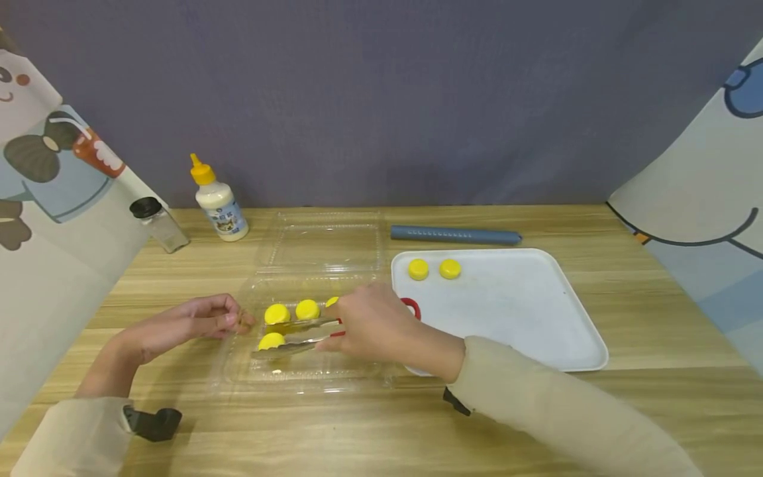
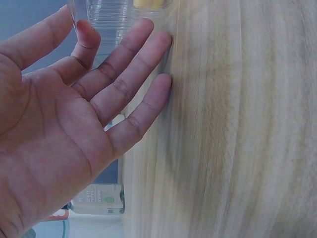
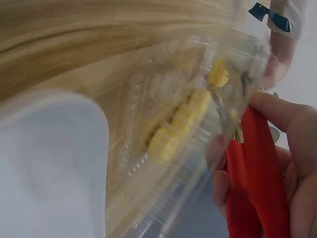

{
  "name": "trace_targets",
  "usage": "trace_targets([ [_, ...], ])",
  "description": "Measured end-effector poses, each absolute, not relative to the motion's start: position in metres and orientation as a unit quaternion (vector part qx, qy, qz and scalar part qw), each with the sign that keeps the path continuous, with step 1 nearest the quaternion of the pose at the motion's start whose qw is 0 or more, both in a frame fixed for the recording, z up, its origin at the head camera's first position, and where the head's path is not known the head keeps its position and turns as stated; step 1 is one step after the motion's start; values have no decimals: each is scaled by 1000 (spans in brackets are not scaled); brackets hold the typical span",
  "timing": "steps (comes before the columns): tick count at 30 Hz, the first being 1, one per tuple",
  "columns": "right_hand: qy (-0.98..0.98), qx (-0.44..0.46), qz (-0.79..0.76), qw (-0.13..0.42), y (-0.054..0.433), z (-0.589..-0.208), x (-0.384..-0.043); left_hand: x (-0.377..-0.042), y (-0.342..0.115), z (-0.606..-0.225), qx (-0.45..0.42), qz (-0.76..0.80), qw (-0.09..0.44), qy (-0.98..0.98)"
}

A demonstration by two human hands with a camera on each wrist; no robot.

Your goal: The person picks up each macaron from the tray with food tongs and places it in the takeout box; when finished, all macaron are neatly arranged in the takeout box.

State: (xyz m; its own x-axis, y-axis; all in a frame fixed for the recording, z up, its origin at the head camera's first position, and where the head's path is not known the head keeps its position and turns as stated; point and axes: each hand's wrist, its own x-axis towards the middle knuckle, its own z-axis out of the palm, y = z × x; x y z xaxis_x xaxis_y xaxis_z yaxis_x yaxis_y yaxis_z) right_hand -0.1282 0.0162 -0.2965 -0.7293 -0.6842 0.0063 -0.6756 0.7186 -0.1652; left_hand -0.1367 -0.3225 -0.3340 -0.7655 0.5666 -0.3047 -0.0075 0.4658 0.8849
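My left hand (image 1: 189, 322) pinches the left edge of a clear plastic clamshell box (image 1: 310, 376) between thumb and index finger; the other fingers spread loosely in the left wrist view. My right hand (image 1: 381, 323) grips metal tongs by their red handles (image 3: 260, 173). Inside the box, the tong arms reach left, their tips on either side of a yellow macaron-like round (image 1: 271, 341) at the front left. Behind it lies a row of similar rounds (image 1: 307, 309), the rightmost partly hidden by my right hand. Two more rounds (image 1: 450, 268) sit on a white tray (image 1: 512, 318).
The box's lid (image 1: 324, 242) lies folded back behind it. A blue-grey bar (image 1: 456, 234) lies behind the tray. At the back left stand a yellow-capped squeeze bottle (image 1: 222, 209) and a black-lidded jar (image 1: 161, 225). A dark curtain (image 1: 381, 106) closes off the back.
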Motion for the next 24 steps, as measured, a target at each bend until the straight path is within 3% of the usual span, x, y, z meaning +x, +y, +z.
trace_targets([
  [14,922,-378,-81,3,5,-312,-130,-137,-323,-334,185,489,298,799],
  [24,924,-371,-95,24,8,-310,-130,-136,-323,-335,182,490,299,799],
])
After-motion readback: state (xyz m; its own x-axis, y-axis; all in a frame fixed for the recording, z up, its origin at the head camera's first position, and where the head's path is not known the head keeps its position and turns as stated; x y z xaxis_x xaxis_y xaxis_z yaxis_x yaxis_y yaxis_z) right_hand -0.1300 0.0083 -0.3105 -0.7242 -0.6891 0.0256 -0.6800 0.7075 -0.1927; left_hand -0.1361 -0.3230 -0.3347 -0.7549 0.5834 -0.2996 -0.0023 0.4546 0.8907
